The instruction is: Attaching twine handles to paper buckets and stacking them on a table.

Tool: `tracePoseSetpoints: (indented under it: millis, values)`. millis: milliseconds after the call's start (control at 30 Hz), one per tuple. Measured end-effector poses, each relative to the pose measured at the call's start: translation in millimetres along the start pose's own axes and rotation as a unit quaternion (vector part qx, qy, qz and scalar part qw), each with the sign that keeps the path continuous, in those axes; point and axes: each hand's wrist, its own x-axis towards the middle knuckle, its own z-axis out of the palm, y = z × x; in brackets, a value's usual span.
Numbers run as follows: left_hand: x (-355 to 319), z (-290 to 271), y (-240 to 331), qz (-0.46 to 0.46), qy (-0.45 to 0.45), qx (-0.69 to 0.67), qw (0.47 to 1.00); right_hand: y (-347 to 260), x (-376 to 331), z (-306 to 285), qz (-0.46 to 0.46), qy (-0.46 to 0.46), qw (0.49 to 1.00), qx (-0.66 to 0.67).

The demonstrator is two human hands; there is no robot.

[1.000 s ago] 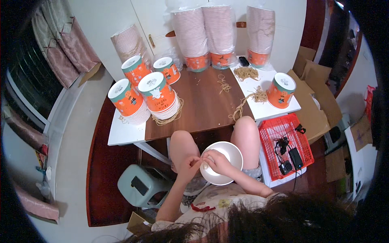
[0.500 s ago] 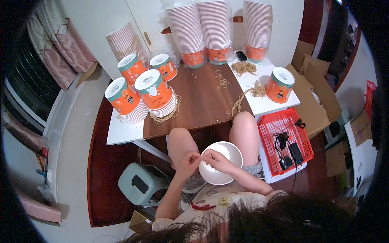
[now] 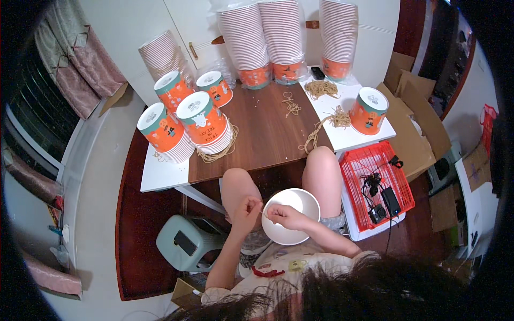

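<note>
Centrally, white bucket (image 3: 292, 214), orange buckets (image 3: 201, 120) behind

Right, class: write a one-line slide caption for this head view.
Both hands, left hand and right hand, work at a white bowl on the lap.

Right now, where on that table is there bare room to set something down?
The brown wooden tabletop is bare in its middle, between the stacked orange paper buckets on the left and the white side board with twine. The back edge is crowded by tall striped cup stacks. Both hands work over the white bucket.
</note>
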Motion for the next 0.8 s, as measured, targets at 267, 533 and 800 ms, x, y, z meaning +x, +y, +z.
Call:
tracePoseSetpoints:
  millis: [267, 533, 800]
  values:
    - [2, 1, -17, 0.023, 0.004, 0.000, 1.000, -20, -9, -3, -0.050, -0.020, 0.997, -0.061]
    - [-40, -13, 30, -0.045, 0.034, 0.091, 0.994, -46, -53, 14, -0.008, 0.077, 0.988, -0.134]
    - [-96, -7, 39, -0.435, -0.130, -0.210, 0.866, -53, -69, 30, -0.085, -0.142, 0.950, -0.265]
